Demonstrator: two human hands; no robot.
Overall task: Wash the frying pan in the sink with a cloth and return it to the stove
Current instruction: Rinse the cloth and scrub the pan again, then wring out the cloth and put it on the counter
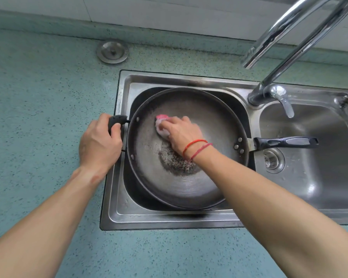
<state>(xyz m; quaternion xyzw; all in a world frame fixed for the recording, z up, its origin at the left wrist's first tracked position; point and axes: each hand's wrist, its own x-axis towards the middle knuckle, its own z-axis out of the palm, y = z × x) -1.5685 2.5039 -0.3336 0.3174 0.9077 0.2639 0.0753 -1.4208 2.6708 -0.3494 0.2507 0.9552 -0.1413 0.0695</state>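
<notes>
A large dark frying pan (199, 183) lies tilted in the left basin of a steel double sink (169, 217). Its long black handle (285, 142) reaches over the right basin. My left hand (98, 143) grips the small black helper handle (117, 120) at the pan's left rim. My right hand (181, 133) holds a pink and white cloth (162, 125) and presses it onto the pan's inside, left of centre. Dark burnt residue (175, 161) sits on the pan's bottom, just below that hand.
A chrome faucet (289, 47) rises between the basins, its spout high at the upper right; no water runs. A round metal sink plug (112, 51) lies on the speckled teal counter (38, 87) behind the sink. The right basin (319, 177) shows its drain (272, 160).
</notes>
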